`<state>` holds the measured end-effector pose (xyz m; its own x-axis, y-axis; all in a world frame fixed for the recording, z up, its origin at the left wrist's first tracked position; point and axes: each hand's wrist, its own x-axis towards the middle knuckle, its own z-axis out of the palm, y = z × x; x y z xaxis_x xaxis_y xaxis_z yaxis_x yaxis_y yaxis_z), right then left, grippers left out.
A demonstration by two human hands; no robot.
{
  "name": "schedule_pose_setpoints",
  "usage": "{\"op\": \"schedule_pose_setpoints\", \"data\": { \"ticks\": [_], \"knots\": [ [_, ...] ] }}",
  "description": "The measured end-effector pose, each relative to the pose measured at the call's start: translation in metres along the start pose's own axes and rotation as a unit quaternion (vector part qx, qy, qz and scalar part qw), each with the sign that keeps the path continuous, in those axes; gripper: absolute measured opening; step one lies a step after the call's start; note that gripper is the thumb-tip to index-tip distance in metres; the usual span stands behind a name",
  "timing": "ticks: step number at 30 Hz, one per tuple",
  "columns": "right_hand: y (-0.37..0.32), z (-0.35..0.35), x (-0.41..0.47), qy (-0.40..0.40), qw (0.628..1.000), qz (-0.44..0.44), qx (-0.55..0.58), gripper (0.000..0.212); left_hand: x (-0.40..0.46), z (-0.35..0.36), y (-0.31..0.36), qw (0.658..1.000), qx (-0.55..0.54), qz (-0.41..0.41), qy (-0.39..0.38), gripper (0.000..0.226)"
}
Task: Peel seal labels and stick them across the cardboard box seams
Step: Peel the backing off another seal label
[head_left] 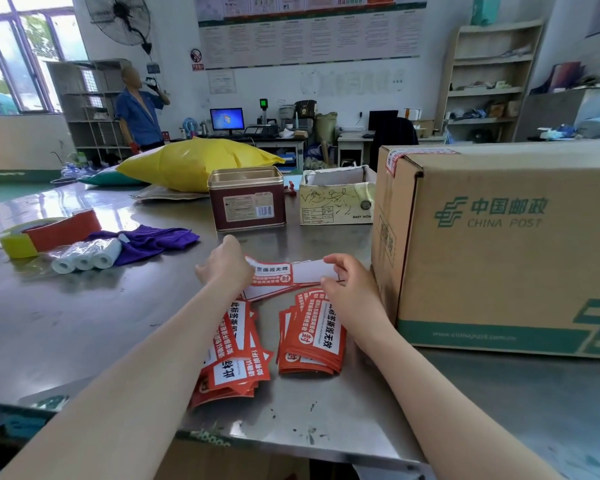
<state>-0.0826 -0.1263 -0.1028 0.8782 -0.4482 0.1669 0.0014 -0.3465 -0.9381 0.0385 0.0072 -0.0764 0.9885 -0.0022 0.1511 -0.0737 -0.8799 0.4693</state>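
Note:
A red-and-white seal label (284, 273) is held flat just above the steel table (84, 327), its right part showing white. My left hand (227, 268) grips its left end and my right hand (347, 289) pinches its right end. Under my forearms lie two piles of red seal labels, one on the left (232, 355) and one on the right (312, 341). The large China Post cardboard box (506, 251) stands at the right, touching distance from my right hand. A red-edged label (392, 161) sits over its top left corner seam.
A brown tin (246, 199) and a small open carton (336, 199) stand behind the labels. Purple cloth (153, 240), white paper rolls (87, 256) and tape rolls (42, 233) lie at the left. A yellow bag (191, 164) is further back. A person (139, 109) stands far off.

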Motion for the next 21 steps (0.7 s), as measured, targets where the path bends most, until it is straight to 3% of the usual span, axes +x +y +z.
{"op": "schedule_pose_setpoints", "data": {
  "ticks": [3, 5, 8, 10, 13, 21],
  "knots": [
    [0.000, -0.002, -0.001, 0.005, 1.000, -0.006, -0.023, 0.028, -0.003, 0.002, 0.002, 0.990, 0.124, 0.023, -0.056, 0.052],
    [0.001, -0.002, 0.000, 0.013, 0.999, -0.005, -0.052, 0.032, -0.007, -0.001, 0.010, 0.991, 0.110, 0.056, -0.060, 0.056],
    [0.002, 0.000, 0.001, 0.013, 0.997, 0.014, -0.081, 0.038, -0.026, -0.015, 0.029, 0.985, 0.024, 0.159, -0.059, 0.038],
    [0.002, -0.002, 0.001, 0.017, 0.997, 0.014, -0.077, 0.038, -0.047, -0.027, 0.039, 0.964, 0.019, 0.220, -0.148, 0.029],
    [0.000, -0.005, -0.002, 0.017, 0.996, -0.005, -0.083, 0.038, -0.070, -0.031, 0.041, 0.926, 0.101, 0.249, -0.267, 0.041],
    [0.002, -0.007, -0.007, 0.033, 0.993, -0.033, -0.105, 0.037, -0.075, -0.017, 0.034, 0.927, 0.087, 0.255, -0.260, 0.061]
  ]
}}
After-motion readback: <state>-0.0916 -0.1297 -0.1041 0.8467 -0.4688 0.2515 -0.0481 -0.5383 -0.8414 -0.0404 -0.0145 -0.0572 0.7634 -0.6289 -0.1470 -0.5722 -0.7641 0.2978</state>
